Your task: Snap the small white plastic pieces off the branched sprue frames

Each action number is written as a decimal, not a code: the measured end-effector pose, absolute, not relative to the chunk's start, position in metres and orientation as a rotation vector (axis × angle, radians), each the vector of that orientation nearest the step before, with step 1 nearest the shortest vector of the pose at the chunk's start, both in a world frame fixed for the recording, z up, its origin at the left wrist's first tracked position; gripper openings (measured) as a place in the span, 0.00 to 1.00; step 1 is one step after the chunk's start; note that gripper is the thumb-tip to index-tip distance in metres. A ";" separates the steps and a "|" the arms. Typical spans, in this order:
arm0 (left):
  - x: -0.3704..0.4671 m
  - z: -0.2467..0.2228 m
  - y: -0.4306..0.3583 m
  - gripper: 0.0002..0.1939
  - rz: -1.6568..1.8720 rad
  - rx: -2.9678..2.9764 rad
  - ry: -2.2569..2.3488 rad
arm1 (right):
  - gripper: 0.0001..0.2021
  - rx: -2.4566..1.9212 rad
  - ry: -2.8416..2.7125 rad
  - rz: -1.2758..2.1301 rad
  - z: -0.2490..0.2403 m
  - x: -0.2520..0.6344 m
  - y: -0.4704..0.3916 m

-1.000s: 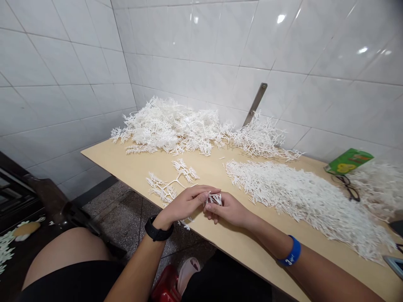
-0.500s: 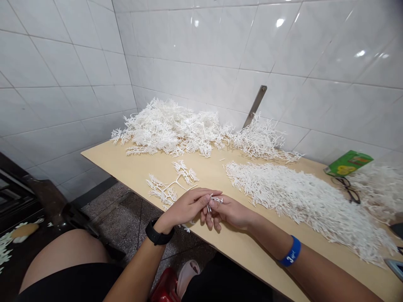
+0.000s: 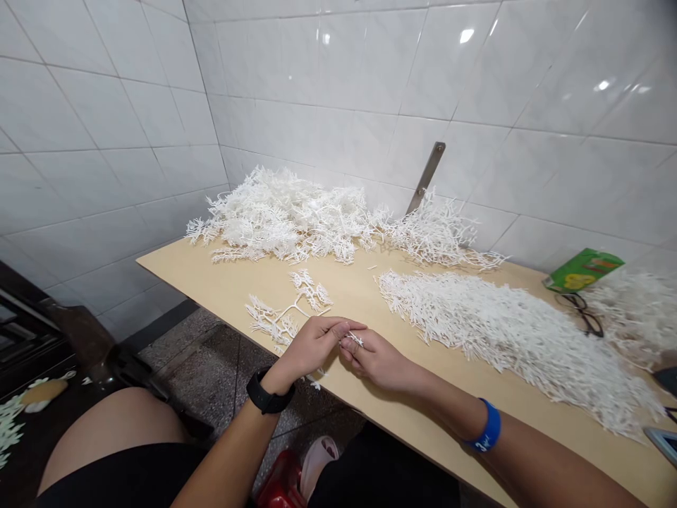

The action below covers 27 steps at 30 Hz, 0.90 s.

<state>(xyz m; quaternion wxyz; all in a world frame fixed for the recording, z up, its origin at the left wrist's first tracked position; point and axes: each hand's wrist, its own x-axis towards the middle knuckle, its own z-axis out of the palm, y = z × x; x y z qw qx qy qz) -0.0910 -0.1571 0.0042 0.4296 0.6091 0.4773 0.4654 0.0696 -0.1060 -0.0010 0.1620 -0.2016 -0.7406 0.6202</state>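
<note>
Above the table's front edge my two hands meet. My left hand (image 3: 313, 346), with a black watch on its wrist, is closed, its thumb pressed against its fingers. My right hand (image 3: 379, 360), with a blue wristband further up the arm, is curled shut. Small tips of a white plastic sprig (image 3: 356, 340) poke out between the two thumbs; the rest is hidden inside the fingers. Beside my left hand lies a larger branched white stem (image 3: 280, 317), partly covered by it. A few white tips hang below that hand, past the table edge.
Behind stands a tall heap of branched white stems (image 3: 285, 215), with barer stems (image 3: 436, 236) against the wall. A long pile of small white pieces (image 3: 491, 324) spreads at right, near a green box (image 3: 584, 269), glasses (image 3: 587, 317) and a phone (image 3: 661, 444).
My right hand's fingers have curled inward from a looser, hanging position. Less of the white sprig shows between my hands. The piles look the same.
</note>
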 end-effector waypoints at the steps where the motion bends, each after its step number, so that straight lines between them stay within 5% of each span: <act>1: -0.090 0.004 -0.157 0.19 1.182 1.508 1.214 | 0.29 -0.564 -2.152 1.724 -0.001 0.069 -0.106; 10: -0.082 -0.003 -0.149 0.24 1.549 0.999 1.274 | 0.20 -0.474 -2.643 1.233 0.001 0.072 -0.122; 18: -0.083 -0.005 -0.144 0.24 1.504 0.946 1.105 | 0.23 -0.505 -1.838 2.035 -0.013 0.074 -0.110; 27: -0.085 -0.006 -0.145 0.23 1.470 1.048 1.218 | 0.17 -0.718 -1.700 1.809 -0.007 0.081 -0.090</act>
